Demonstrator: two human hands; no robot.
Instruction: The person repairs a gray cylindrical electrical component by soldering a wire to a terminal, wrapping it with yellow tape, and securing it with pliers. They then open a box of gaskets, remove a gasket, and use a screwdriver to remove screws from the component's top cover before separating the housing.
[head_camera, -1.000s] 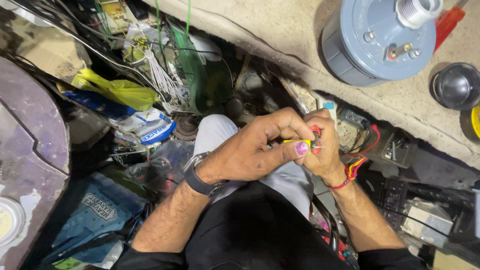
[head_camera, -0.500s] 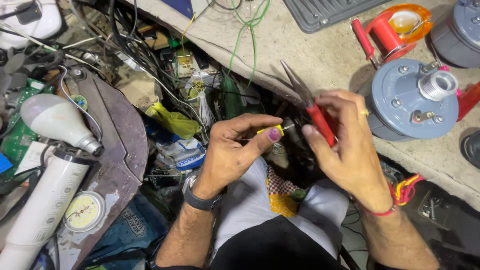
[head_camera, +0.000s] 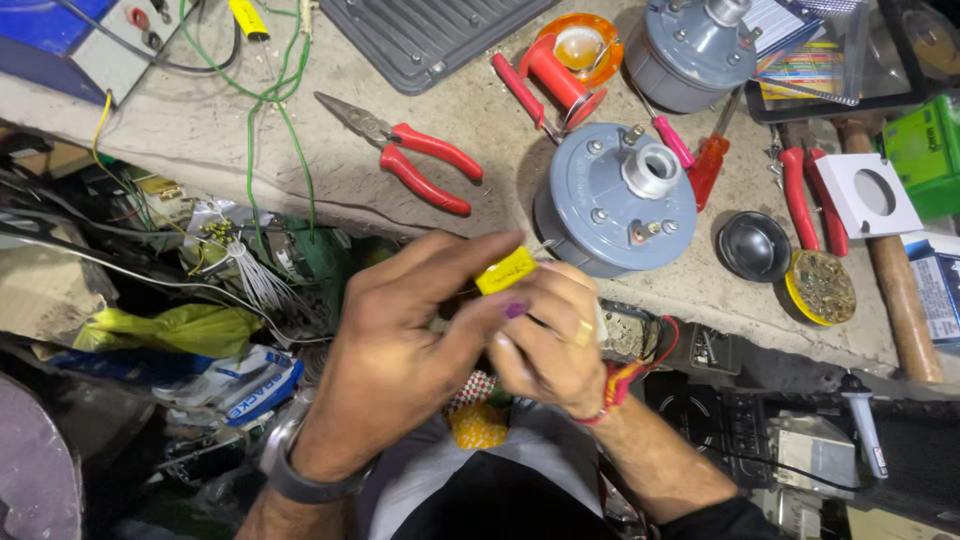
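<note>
My left hand (head_camera: 400, 350), with a dark watch on its wrist, pinches a small yellow block-shaped component (head_camera: 505, 270) between thumb and forefinger. My right hand (head_camera: 545, 345), with a ring and a red thread band, is curled tight against the same piece from below; its fingertips are partly hidden. Both hands hover over my lap at the bench's front edge. Red-handled long-nose pliers (head_camera: 420, 165) lie on the bench just beyond my left hand. A grey round unit (head_camera: 615, 200) with a white centre socket sits right behind my hands.
The dusty bench (head_camera: 480, 110) carries a second grey unit (head_camera: 695, 50), a red tape holder (head_camera: 560, 65), screwdrivers (head_camera: 690, 150), red cutters (head_camera: 810, 195), a black cap (head_camera: 755, 245), a hammer handle (head_camera: 895, 290) and green wire (head_camera: 265, 100). Wires, bags and boards crowd the lower left.
My right hand has put the red pliers down on the bench and joined the left hand on the yellow component. The view has swung up over more of the bench.
</note>
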